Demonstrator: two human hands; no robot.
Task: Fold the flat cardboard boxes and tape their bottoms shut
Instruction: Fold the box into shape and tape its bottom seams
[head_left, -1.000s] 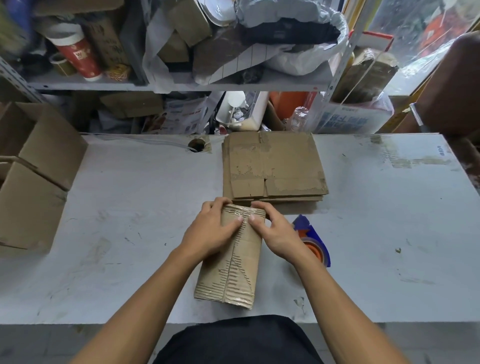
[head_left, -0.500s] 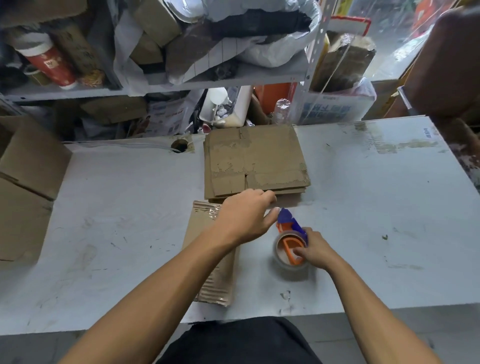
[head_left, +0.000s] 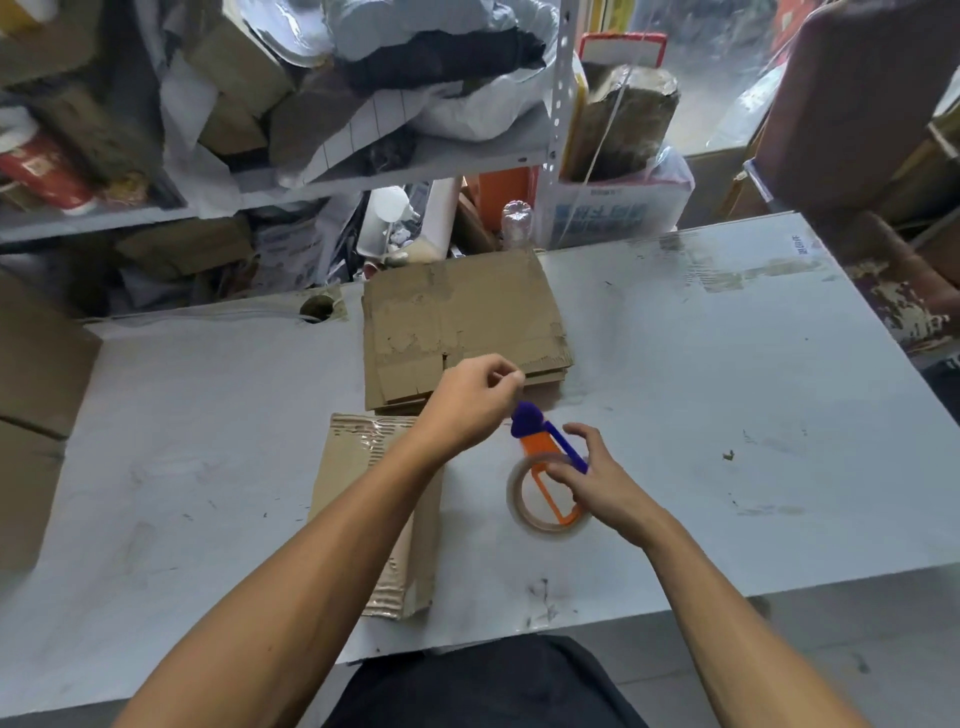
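Box in hand: the folded cardboard box (head_left: 375, 514) lies on the white table (head_left: 727, 395) just in front of you, under your left forearm, its far end already glossy with tape.
Flat stack: the remaining flat boxes (head_left: 462, 327) sit just beyond it, toward the shelf.
Tape dispenser: the clear tape roll on its orange and purple holder (head_left: 545, 467) lies on the table to the right of the folded box, apart from it.
Cardboard handling: judge it light and stiff along the panels but soft at the creases and worn edges; press on the flaps beside the seam, not on the crumpled corners.
Tape handling: the film looks thin and will likely cling to itself; take the loose end by its edge and keep the roll pinned by the holder.
Left hand (head_left: 475, 400): you reach across above the purple cutter, thumb and fingertips pinched together; whether they hold the tape end you cannot tell, as the film is too clear to see.
Right hand (head_left: 597, 480): it rests on the roll, fingers curled over the holder's purple arm, forefinger raised, wrist low.
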